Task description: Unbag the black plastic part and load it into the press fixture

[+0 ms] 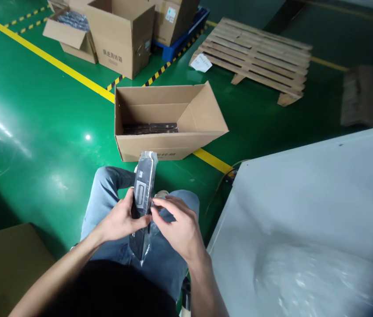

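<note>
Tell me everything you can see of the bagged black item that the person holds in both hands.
The bagged black item is a long, flat, dark part sealed in a clear, glossy plastic bag with a pale label on its front. It stands almost upright above the person's lap, top end leaning slightly right, toward the open cardboard box on the floor. The left hand grips its lower left edge; the right hand pinches the right edge with its fingers. The empty bag end hangs below the hands.

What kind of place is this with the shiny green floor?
Probably a warehouse or factory packing area. The green floor has yellow safety lines, a wooden pallet lies on it, and open cardboard boxes stand around.
</note>
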